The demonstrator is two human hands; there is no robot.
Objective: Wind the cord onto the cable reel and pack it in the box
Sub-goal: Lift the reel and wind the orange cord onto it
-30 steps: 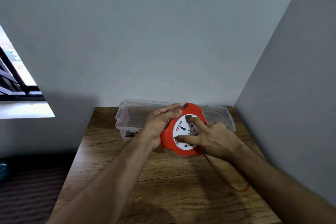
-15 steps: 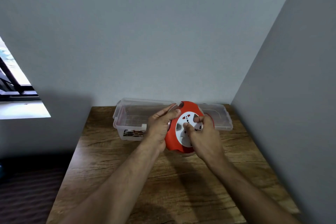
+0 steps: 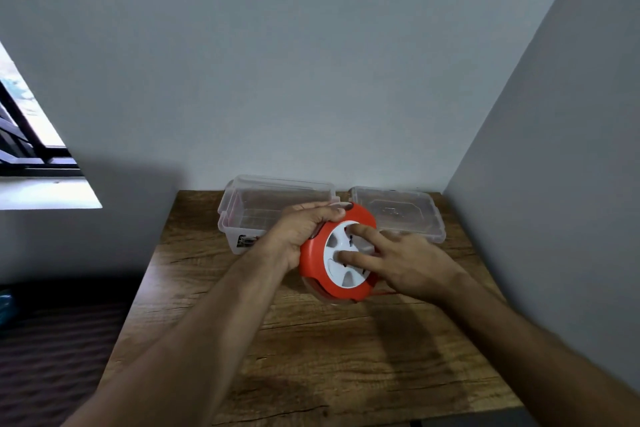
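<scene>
A round orange cable reel [image 3: 313, 262] with a white socket face [image 3: 341, 276] is held tilted just above the wooden table [image 3: 346, 357]. My left hand [image 3: 299, 232] grips its left rim and back. My right hand [image 3: 403, 262] lies on the white face, with two fingers spread and pressed into its recesses. A short stretch of orange cord [image 3: 384, 294] shows under my right hand. Behind the reel stands an open clear plastic box [image 3: 256, 208], and its clear lid [image 3: 398, 215] lies beside it on the right.
The table sits in a corner, with a grey wall behind it and another close on the right. A window [image 3: 31, 146] is at the far left. Dark floor lies left of the table.
My right hand has turned on the white face, from a closed pinch half a second ago to spread fingers now. The long cord loop on the table has shrunk to a short stub.
</scene>
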